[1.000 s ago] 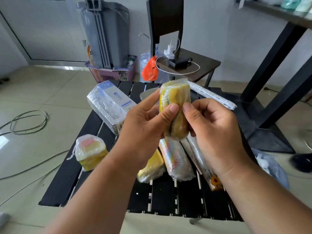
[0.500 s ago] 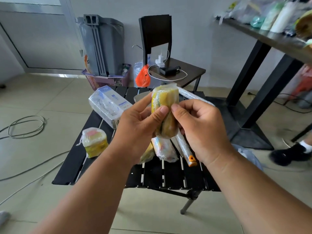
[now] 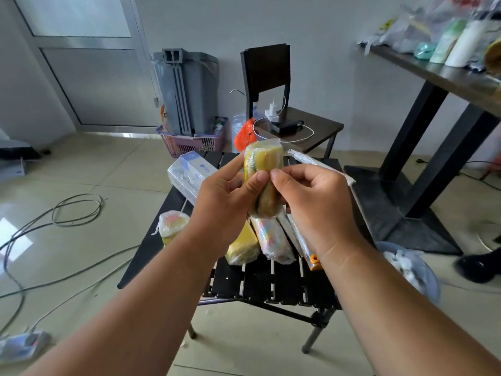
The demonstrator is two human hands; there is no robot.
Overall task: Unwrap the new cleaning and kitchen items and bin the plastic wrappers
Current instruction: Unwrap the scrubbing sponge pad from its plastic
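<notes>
A yellow sponge pack [image 3: 264, 164] in clear plastic wrap stands upright in front of me above the black slatted table [image 3: 254, 283]. My left hand [image 3: 225, 202] grips its left side, thumb pressed on the front. From the right, my right hand [image 3: 314, 204] pinches the wrap at the pack's middle. Both thumbs meet on the plastic. Still wrapped on the table lie a white box [image 3: 189, 172], a small sponge bundle [image 3: 172, 226], a yellow pack [image 3: 242, 246], a striped roll [image 3: 275, 240] and a long white stick [image 3: 320, 164].
A blue bin [image 3: 417, 270] with crumpled plastic sits on the floor right of the table. Behind are a grey bin [image 3: 187, 90], a pink basket [image 3: 195, 142] and a dark chair [image 3: 298, 123]. Cables [image 3: 76, 210] lie on the floor at left. A dark table leg [image 3: 423, 169] stands right.
The view has pulled back and risen, so the table looks smaller and lower. Both hands keep hold of the sponge pack, with the thumbs working closer together on the wrap.
</notes>
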